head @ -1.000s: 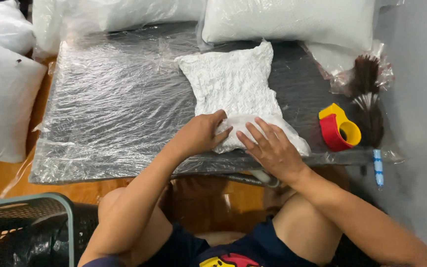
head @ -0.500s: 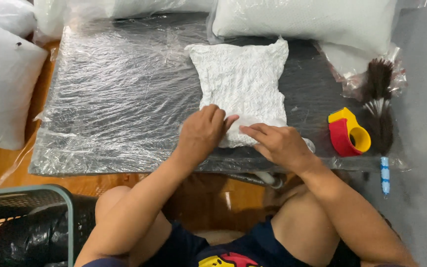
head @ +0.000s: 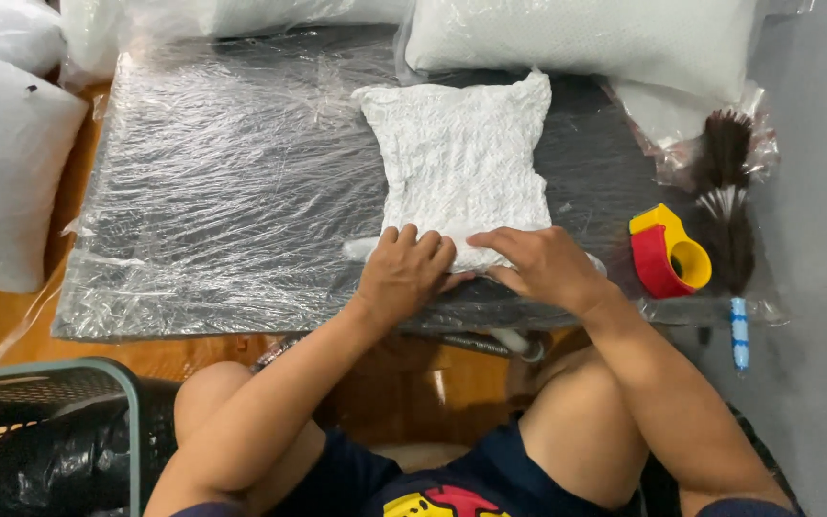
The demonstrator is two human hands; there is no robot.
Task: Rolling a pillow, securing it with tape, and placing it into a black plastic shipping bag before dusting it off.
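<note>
I had my left hand [head: 406, 268] and right hand [head: 543, 265] pressed flat on the white cushion cover's [head: 459, 158] near edge. Fingers lay together, gripping nothing. A tape dispenser [head: 667, 254] sat nearby on the bench [head: 222, 172].

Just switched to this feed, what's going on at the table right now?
A seated person presses both hands on the near end of a flattened white textured pillow lying on a plastic-covered table. The left hand and right hand sit side by side on its lower edge. A red and yellow tape dispenser and a dark brush lie untouched at the right.
</note>
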